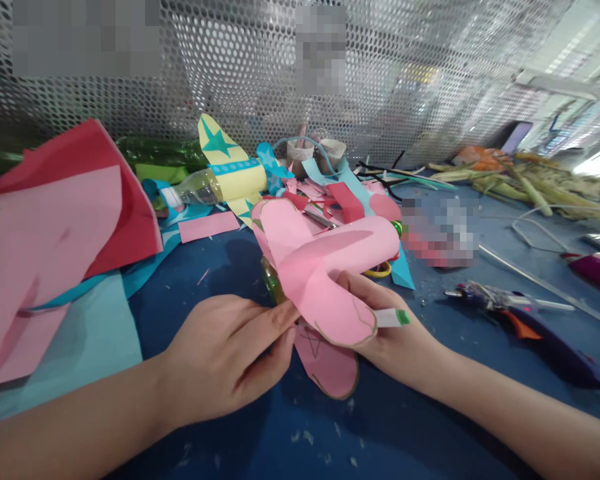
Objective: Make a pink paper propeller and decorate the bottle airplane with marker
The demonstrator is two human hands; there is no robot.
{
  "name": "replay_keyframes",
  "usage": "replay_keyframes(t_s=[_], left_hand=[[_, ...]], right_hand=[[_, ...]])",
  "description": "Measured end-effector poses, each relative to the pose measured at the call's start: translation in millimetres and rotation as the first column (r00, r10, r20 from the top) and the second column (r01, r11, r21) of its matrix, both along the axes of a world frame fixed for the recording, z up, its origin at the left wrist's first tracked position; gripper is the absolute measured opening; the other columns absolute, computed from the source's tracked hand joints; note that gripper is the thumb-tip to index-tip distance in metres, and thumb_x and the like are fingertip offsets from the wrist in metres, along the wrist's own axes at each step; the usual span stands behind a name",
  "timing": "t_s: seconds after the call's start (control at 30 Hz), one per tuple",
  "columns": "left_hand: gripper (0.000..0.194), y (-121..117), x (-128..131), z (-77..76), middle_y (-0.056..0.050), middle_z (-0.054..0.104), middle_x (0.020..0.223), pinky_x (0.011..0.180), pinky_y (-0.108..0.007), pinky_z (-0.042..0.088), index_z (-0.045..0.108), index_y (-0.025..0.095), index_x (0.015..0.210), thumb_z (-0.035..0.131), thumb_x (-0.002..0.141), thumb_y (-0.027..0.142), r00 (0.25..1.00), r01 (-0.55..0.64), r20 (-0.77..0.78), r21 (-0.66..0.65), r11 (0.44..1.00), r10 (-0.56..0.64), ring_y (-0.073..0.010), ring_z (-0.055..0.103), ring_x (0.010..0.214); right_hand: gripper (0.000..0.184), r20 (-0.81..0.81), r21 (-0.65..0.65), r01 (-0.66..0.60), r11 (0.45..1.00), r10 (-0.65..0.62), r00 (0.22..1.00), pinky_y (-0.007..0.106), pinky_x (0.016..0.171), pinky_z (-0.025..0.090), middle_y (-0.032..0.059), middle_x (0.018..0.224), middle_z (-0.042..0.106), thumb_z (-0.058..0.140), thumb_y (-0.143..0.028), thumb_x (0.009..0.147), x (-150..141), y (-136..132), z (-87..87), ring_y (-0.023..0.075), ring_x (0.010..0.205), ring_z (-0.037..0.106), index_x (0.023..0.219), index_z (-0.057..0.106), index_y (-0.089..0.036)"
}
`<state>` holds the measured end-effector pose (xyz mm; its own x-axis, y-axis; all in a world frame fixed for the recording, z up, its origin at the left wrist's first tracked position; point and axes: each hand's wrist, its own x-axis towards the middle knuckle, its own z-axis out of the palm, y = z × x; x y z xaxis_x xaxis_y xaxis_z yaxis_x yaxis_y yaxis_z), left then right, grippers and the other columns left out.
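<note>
A pink paper airplane (320, 267) built around a green bottle sits in front of me on the blue table (230, 260). My left hand (225, 357) pinches the edge of its pink wing, fingers pressed together. My right hand (395, 333) lies under the other wing and grips the plane's body; a white stick with a green tip (393, 317) pokes out by that hand's fingers. A lower pink wing piece with a drawn star (327, 367) hangs between my hands.
A yellow bottle plane with teal stars (227, 175) stands behind. Pink, red and light-blue paper sheets (55, 240) pile at the left. A glue gun (500, 303) lies at the right, dried stalks (525, 183) beyond. A perforated metal screen (260, 80) closes the back.
</note>
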<state>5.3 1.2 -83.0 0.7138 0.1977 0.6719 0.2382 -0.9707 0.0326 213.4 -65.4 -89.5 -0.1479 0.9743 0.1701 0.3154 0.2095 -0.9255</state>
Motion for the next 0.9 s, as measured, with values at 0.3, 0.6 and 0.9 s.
replay_keyframes(t_s=[0.3,0.6,0.9], left_hand=[[0.011,1.8,2.8,1.2,0.006,0.054,0.050,0.041,-0.027,0.034,0.053,0.015,0.098,0.042,0.094,0.016,1.000,-0.010,-0.023,0.007,1.000,0.010,-0.0129,0.047,0.039],[0.016,2.3,2.5,1.6,0.006,0.057,0.053,0.042,-0.027,0.033,0.048,0.014,0.109,0.041,0.094,0.014,1.000,0.010,0.011,0.010,1.000,-0.010,-0.0124,0.049,0.041],[0.019,1.3,3.0,2.7,0.006,0.055,0.052,0.041,-0.027,0.033,0.048,0.013,0.111,0.042,0.093,0.014,1.000,0.017,0.002,0.009,1.000,-0.017,-0.0129,0.049,0.040]], right_hand=[[0.016,-0.039,-0.032,-0.008,0.999,0.007,0.999,0.022,0.057,0.042,-0.0018,0.077,0.063,0.068,-0.023,0.082,-0.1,-0.9,-1.7,0.0127,0.064,0.052,0.085,0.053,-0.022],[0.005,0.113,-0.021,0.087,0.996,-0.084,0.990,0.025,0.058,0.051,-0.0007,0.068,0.063,0.062,-0.024,0.083,-2.2,-2.6,0.7,0.0190,0.073,0.065,0.085,0.059,-0.023],[0.004,0.065,-0.049,0.060,0.997,-0.057,0.996,0.028,0.069,0.054,0.0003,0.070,0.062,0.061,-0.025,0.084,-2.3,-1.7,5.1,0.0237,0.095,0.065,0.085,0.058,-0.023]])
